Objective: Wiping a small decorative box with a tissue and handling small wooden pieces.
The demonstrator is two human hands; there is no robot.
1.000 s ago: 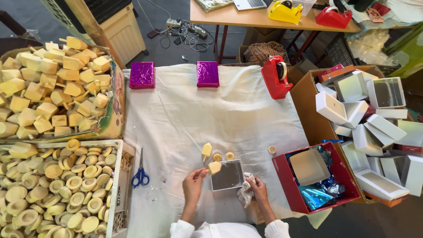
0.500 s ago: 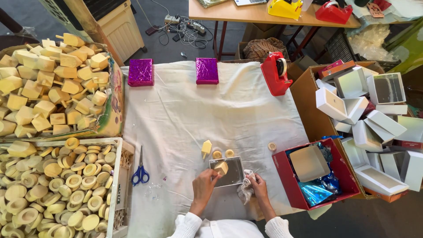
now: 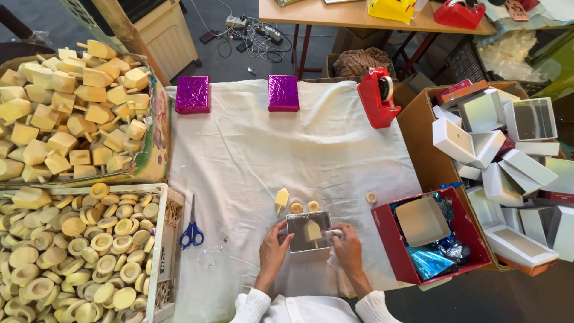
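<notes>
Sitting low on the white cloth [image 3: 287,149], near the table's front edge: one small clear-walled box [image 3: 308,231], a pale wooden top-shaped piece [image 3: 313,229] lying inside it.

Left hand [image 3: 273,250]: fingers half curled, thumb and fingertips touching the box's left side, steadying it rather than closing round it.

Right hand [image 3: 345,246]: fingers bent at the box's right edge, pressing a crumpled white wrap [image 3: 333,234] against it; how tightly it grips I cannot tell.

Just above the box, on the cloth: a second wooden top [image 3: 281,197] and two small wooden rings [image 3: 304,207]. A third ring [image 3: 371,197] lies apart to the right.

Left of the hands: blue-handled scissors [image 3: 192,227], closed, blades pointing away from the person.

Far edge of the cloth: two shiny purple wrapped boxes [image 3: 192,94], well apart from each other, and a red tape dispenser [image 3: 376,98] at the right corner.

Right of the cloth: a red open box [image 3: 384,239] holding a beige lid and blue foil; beyond it a cardboard carton [image 3: 418,143] heaped with white boxes.

Left of the cloth: a carton [image 3: 156,137] piled with wooden tops, and nearer the person a white crate [image 3: 164,239] full of wooden rings.
</notes>
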